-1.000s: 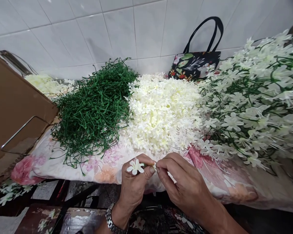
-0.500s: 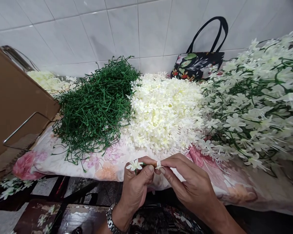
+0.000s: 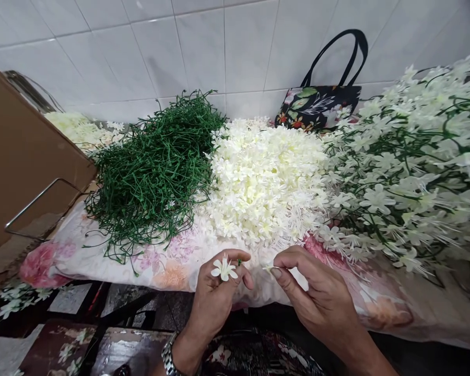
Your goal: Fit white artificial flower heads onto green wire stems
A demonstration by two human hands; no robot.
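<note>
Near the front edge of the flowered cloth, my left hand (image 3: 213, 295) is closed on an artificial flower stem; its white flower (image 3: 224, 269) shows above the thumb. A green stem tip (image 3: 238, 262) pokes out by the fingers, most of the stem being hidden in the hand. To the right, apart from it, my right hand (image 3: 317, 287) pinches a small white flower piece (image 3: 268, 267) between thumb and forefinger. Beyond both hands lies a heap of loose white blossoms (image 3: 262, 177), with a tangled pile of green stems (image 3: 156, 162) on its left.
Finished-looking white flower sprays (image 3: 415, 172) are massed on the right. A black floral handbag (image 3: 317, 107) stands against the tiled wall (image 3: 199, 47). On the left are a cardboard box (image 3: 27, 162) and a bent metal rod (image 3: 35, 201). The patterned cloth (image 3: 113, 263) covers the work surface.
My hands have drawn apart, the right one moving to the right with the white piece. The left fingers have loosened, and the green stem tip shows now.
</note>
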